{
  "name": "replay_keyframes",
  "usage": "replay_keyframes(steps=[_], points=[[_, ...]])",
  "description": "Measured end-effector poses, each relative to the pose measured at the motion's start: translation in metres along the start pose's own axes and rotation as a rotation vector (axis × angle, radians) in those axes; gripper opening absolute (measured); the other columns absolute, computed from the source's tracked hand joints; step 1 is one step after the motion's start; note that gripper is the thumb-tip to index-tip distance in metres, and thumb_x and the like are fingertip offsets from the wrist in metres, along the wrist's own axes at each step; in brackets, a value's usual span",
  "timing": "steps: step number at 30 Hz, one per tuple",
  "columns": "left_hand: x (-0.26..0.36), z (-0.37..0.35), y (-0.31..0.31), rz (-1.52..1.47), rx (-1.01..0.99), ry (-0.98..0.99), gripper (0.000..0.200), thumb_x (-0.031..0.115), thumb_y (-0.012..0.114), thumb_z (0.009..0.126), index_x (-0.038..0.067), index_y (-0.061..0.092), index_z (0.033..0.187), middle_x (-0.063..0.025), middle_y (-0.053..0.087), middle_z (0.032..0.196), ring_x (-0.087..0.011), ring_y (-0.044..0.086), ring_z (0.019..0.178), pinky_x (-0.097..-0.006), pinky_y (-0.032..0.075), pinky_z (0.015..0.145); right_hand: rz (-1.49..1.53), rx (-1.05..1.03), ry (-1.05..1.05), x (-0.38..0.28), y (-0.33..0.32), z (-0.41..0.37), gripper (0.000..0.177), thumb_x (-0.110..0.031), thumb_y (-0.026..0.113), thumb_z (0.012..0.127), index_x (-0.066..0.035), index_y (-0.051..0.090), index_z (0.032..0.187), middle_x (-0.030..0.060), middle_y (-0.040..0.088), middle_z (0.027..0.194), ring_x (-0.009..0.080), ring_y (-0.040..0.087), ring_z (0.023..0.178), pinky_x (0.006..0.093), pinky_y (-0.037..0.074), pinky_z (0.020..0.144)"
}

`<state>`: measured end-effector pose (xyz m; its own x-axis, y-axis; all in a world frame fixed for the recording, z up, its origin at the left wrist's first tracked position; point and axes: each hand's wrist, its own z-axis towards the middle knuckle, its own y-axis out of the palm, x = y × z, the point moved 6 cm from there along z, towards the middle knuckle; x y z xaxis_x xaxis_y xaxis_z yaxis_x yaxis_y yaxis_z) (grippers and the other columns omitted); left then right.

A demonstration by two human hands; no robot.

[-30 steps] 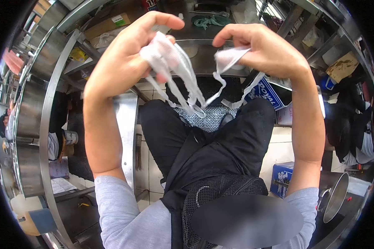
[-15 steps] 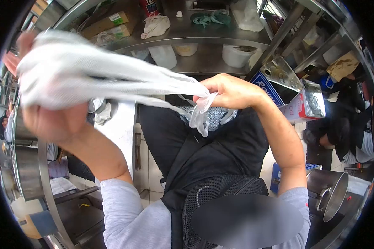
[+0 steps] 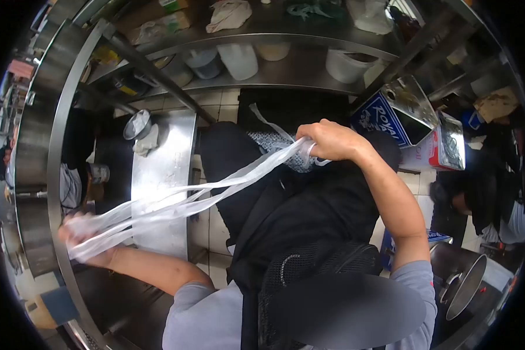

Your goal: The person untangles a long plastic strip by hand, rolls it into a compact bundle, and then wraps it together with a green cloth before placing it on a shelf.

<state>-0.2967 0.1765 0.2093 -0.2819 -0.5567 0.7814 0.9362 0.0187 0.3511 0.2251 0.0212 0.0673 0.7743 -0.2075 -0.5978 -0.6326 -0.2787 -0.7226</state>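
Observation:
Long white, thin, partly see-through strips (image 3: 274, 160) stretch slantwise across my lap between my hands. My right hand (image 3: 331, 140) is closed on their upper end, above my knees. A loose tail of the same white stuff sticks up just left of those fingers. Far to the left, my left hand (image 3: 90, 240) has the other end of the strips looped over it; motion smears the fingers, which look curled. Behind my right hand a grey patterned surface (image 3: 268, 142) shows between my knees, partly covered.
On my left stands a low metal bench (image 3: 160, 137) carrying a small metal bowl (image 3: 137, 127). A metal rack post (image 3: 55, 151) rises near my left hand. Blue tins (image 3: 382, 119) and a large steel pot (image 3: 466, 286) lie to the right. Metal shelves (image 3: 309, 44) run ahead.
My left hand has swung down from the upper left to the lower left, drawing the strips into a narrower, longer stretch. My right hand has shifted slightly right and down, still gripping them.

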Motion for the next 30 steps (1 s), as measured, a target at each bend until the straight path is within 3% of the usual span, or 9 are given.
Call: replay_keyframes(steps=[1, 5, 7, 12, 15, 19, 22, 25, 30], points=[[-0.017, -0.002, -0.025, 0.235, 0.057, -0.132, 0.008, 0.015, 0.055, 0.097, 0.008, 0.058, 0.098, -0.0027, 0.057, 0.090, -0.0129, 0.058, 0.076, -0.0275, 0.050, 0.072, 0.003, -0.010, -0.014, 0.001, 0.009, 0.008, 0.040, -0.009, 0.067, 0.077, -0.007, 0.069, 0.117, 0.0224, 0.074, 0.098, 0.0399, 0.071, 0.097, 0.0476, 0.056, 0.085], [-0.083, -0.046, -0.006, 0.776, -0.765, -0.492, 0.014, 0.007, 0.057, 0.092, 0.006, 0.061, 0.105, -0.0038, 0.059, 0.090, -0.0137, 0.059, 0.078, -0.0282, 0.049, 0.067, -0.060, -0.074, 0.063, 0.002, 0.050, 0.033, 0.049, -0.009, 0.065, 0.083, -0.013, 0.064, 0.132, 0.0219, 0.070, 0.118, 0.0393, 0.067, 0.112, 0.0487, 0.053, 0.096], [-0.123, -0.085, -0.008, 1.130, -0.926, -0.829, 0.025, 0.005, 0.063, 0.089, 0.005, 0.062, 0.114, -0.0088, 0.066, 0.100, -0.0184, 0.065, 0.089, -0.0329, 0.053, 0.078, -0.070, -0.063, 0.010, -0.002, 0.075, 0.045, 0.049, -0.009, 0.061, 0.086, -0.012, 0.062, 0.135, 0.0231, 0.070, 0.116, 0.0401, 0.067, 0.112, 0.0497, 0.053, 0.095], [-0.147, -0.140, 0.024, 1.176, -1.189, -0.893, 0.070, 0.006, 0.075, 0.083, 0.013, 0.049, 0.148, -0.0189, 0.065, 0.130, -0.0296, 0.062, 0.118, -0.0397, 0.049, 0.103, -0.091, -0.073, -0.003, -0.015, 0.126, 0.060, 0.047, -0.008, 0.056, 0.089, -0.006, 0.059, 0.136, 0.0266, 0.071, 0.110, 0.0418, 0.068, 0.108, 0.0513, 0.054, 0.092], [-0.144, -0.116, 0.042, 1.127, -1.168, -0.703, 0.079, 0.008, 0.078, 0.082, 0.014, 0.043, 0.153, -0.0174, 0.063, 0.134, -0.0296, 0.060, 0.124, -0.0401, 0.048, 0.103, -0.081, -0.042, -0.006, -0.015, 0.138, 0.061, 0.042, -0.008, 0.055, 0.090, -0.004, 0.063, 0.131, 0.0267, 0.071, 0.107, 0.0423, 0.069, 0.106, 0.0524, 0.055, 0.091], [-0.127, -0.077, 0.152, 1.016, -1.024, -0.169, 0.049, 0.010, 0.072, 0.089, 0.003, 0.058, 0.135, -0.0190, 0.065, 0.128, -0.0303, 0.063, 0.119, -0.0419, 0.049, 0.101, -0.042, 0.004, -0.032, -0.015, 0.141, 0.065, 0.035, -0.009, 0.054, 0.091, -0.003, 0.067, 0.124, 0.0271, 0.071, 0.105, 0.0440, 0.069, 0.104, 0.0536, 0.055, 0.090], [-0.149, -0.091, 0.246, 0.649, -1.096, -0.183, 0.041, 0.013, 0.069, 0.094, 0.002, 0.060, 0.133, -0.0145, 0.069, 0.120, -0.0242, 0.068, 0.109, -0.0373, 0.053, 0.096, -0.070, 0.036, -0.105, -0.019, 0.128, 0.056, 0.030, -0.010, 0.054, 0.092, -0.004, 0.067, 0.117, 0.0273, 0.071, 0.101, 0.0454, 0.069, 0.100, 0.0544, 0.055, 0.088], [-0.218, -0.138, 0.303, 0.459, -1.410, -0.453, 0.036, 0.020, 0.067, 0.098, 0.001, 0.061, 0.127, -0.0140, 0.071, 0.108, -0.0222, 0.069, 0.101, -0.0343, 0.055, 0.090, -0.038, 0.148, -0.100, -0.029, 0.096, 0.033, 0.023, -0.012, 0.053, 0.092, -0.004, 0.067, 0.109, 0.0265, 0.071, 0.096, 0.0459, 0.069, 0.095, 0.0549, 0.055, 0.085], [-0.331, -0.229, 0.314, 1.103, -1.930, -0.279, 0.062, 0.048, 0.062, 0.097, -0.001, 0.057, 0.134, -0.0259, 0.067, 0.125, -0.0410, 0.064, 0.117, -0.0465, 0.051, 0.098, 0.187, 0.372, -0.303, -0.038, 0.055, -0.019, 0.025, -0.009, 0.063, 0.088, -0.008, 0.066, 0.112, 0.0181, 0.072, 0.096, 0.0390, 0.070, 0.092, 0.0482, 0.056, 0.080]])
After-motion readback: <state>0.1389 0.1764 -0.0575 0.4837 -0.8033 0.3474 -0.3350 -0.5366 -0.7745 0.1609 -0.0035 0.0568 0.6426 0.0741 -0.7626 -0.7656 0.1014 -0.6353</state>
